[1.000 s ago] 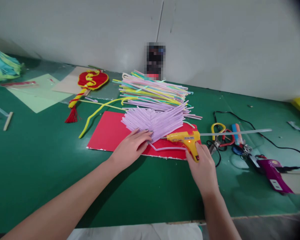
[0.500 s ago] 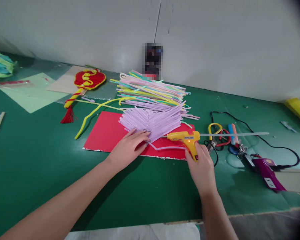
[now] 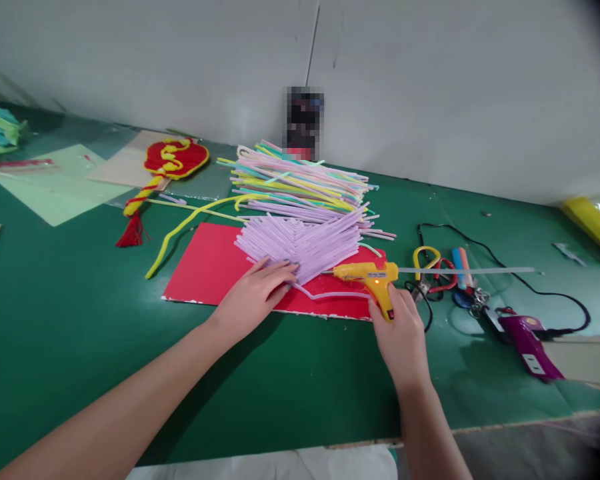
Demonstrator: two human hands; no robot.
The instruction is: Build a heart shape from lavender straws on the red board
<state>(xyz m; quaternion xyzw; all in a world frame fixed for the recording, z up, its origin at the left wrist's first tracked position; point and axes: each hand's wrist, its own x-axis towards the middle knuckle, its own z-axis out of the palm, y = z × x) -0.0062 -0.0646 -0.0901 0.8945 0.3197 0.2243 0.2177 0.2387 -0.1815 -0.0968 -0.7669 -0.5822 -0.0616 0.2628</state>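
A leaf-like panel of purple pipe cleaners [image 3: 305, 243], laid in a V pattern, lies partly on a red board [image 3: 195, 267]. My left hand [image 3: 257, 290] rests on the panel's lower left part, fingers stretched out, thumb apart near its bottom tip. My right hand [image 3: 400, 327] is wrapped round the handle of a yellow hot glue gun [image 3: 367, 272], its orange light lit. The nozzle points left at the panel's lower edge, and a long glue stick [image 3: 470, 271] sticks out behind. One bent purple pipe cleaner [image 3: 335, 295] runs between my hands; whether the right fingers touch its end is unclear.
Behind the panel lies a pile of coloured pipe cleaners [image 3: 300, 177]. A red and yellow tasselled fan shape [image 3: 175, 159] is at left. To the right are scissors [image 3: 427, 260], keys [image 3: 477, 303], a black cord [image 3: 500, 257] and a purple device [image 3: 530, 347].
The view has shifted slightly, moving everything a little left in the picture. Both hands and the glue gun keep nearly the same places relative to the panel.
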